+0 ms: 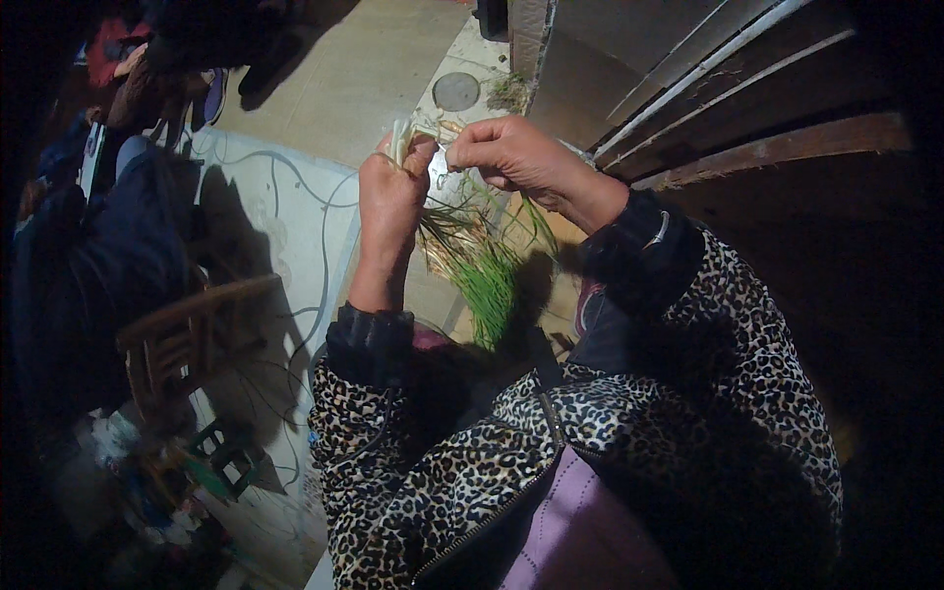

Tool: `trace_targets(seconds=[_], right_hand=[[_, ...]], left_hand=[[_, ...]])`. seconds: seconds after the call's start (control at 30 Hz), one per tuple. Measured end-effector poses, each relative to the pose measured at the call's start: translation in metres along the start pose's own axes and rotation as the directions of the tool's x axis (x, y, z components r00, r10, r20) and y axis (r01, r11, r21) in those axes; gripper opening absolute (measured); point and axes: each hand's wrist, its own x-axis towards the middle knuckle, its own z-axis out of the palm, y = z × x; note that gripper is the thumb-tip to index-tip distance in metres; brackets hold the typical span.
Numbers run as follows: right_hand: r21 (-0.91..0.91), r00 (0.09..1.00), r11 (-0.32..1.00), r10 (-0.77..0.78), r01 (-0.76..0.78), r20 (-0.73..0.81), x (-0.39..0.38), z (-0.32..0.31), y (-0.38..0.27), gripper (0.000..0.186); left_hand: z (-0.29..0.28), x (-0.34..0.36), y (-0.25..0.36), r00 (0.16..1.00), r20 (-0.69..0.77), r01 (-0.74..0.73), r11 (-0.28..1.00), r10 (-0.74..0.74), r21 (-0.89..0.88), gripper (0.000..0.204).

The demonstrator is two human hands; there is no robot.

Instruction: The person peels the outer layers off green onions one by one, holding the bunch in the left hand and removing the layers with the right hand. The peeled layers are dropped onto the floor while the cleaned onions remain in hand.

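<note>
My left hand (386, 195) is closed round a small bunch of green onions, with their white ends (399, 140) sticking up past the thumb. To its right, my right hand (516, 162) pinches with thumb and forefinger beside those white ends. Whatever thin piece it grips is too small to make out. Below both hands lies a loose heap of green onions (484, 295), bright green leaves toward me, with pale stalks and straw-like bits (447, 254) mixed in. Several leaves also hang near my right wrist.
A wooden chair (202, 329) stands at the left, near a person in dark clothes (108, 246). Cables (324, 246) run over the pale floor. Another person's hand (129, 61) shows at the upper left. Wooden boards (777, 157) lean at the right; a round disc (456, 91) lies ahead.
</note>
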Motion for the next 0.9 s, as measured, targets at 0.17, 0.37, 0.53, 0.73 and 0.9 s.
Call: trace_targets(seconds=[0.17, 0.37, 0.53, 0.73, 0.9], right_hand=[[-0.075, 0.997, 0.995, 0.070, -0.067, 0.029, -0.001, -0.001, -0.002, 0.011], [-0.199, 0.986, 0.972, 0.143, -0.123, 0.088, 0.006, -0.007, 0.010, 0.011], [-0.396, 0.976, 0.904, 0.208, -0.163, 0.072, 0.010, -0.025, 0.030, 0.011], [-0.861, 0.996, 0.503, 0.010, 0.070, 0.087, 0.025, -0.033, 0.136, 0.023], [-0.981, 0.970, 0.170, 0.238, -0.097, -0.055, 0.013, -0.070, 0.215, 0.026]], left_hand=[[-0.007, 0.007, -0.012, 0.997, -0.075, 0.030, 0.997, -0.025, 0.069, 0.019], [-0.026, 0.026, -0.047, 0.990, -0.126, 0.080, 0.981, -0.058, 0.177, 0.024], [-0.040, 0.023, -0.054, 0.991, -0.133, 0.074, 0.933, -0.029, 0.353, 0.027], [-0.074, 0.002, -0.039, 0.967, -0.093, 0.227, 0.968, -0.238, -0.110, 0.025], [-0.067, 0.001, -0.049, 0.948, 0.084, 0.301, 0.784, -0.306, -0.543, 0.031]])
